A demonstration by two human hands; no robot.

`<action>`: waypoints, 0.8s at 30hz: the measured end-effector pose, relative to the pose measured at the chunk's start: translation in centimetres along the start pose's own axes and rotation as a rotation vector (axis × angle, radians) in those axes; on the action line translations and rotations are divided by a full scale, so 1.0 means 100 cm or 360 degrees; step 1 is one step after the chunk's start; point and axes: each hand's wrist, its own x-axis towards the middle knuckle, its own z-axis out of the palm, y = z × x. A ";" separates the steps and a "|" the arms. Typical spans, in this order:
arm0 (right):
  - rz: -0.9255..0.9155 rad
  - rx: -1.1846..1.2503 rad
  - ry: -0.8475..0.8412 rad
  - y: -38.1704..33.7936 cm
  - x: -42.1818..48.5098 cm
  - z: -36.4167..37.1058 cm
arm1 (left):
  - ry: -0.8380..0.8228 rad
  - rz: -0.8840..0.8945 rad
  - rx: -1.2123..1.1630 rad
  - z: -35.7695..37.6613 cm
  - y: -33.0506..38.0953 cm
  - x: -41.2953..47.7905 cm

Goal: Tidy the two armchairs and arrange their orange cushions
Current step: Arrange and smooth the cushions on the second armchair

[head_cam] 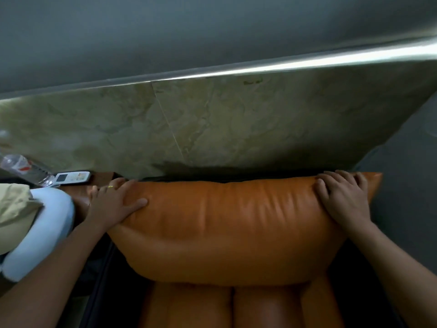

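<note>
Orange cushion [227, 223] lies lengthwise left-right, left hand [113, 202] & right hand [343, 197] grip clamping its ends.

The back cushion [227, 223] fills the centre of the frame, standing above the seat cushion [236, 308] at the lower edge; the left hand [113, 202] lies on its upper left corner, the right hand [343, 197] on its upper right; behind it rises a stone wall panel [212, 124]; at far left sit a remote [72, 177] and a bottle [26, 169], with a padded armrest [45, 230] below them.
</note>
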 end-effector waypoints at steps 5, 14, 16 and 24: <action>0.0070 0.0336 -0.0203 -0.030 0.009 0.058 | -0.0429 -0.0011 -0.0040 0.071 0.077 -0.001; 0.0339 0.1224 -0.0116 -0.027 -0.020 0.067 | 0.0106 -0.0613 -0.1065 0.121 -0.002 -0.040; 0.0378 0.1324 -0.0156 -0.029 -0.017 0.062 | 0.0079 -0.0805 -0.1526 0.116 -0.014 -0.033; 0.0525 0.1614 -0.0155 -0.034 0.007 0.048 | 0.0170 -0.0769 -0.2047 0.120 -0.030 0.010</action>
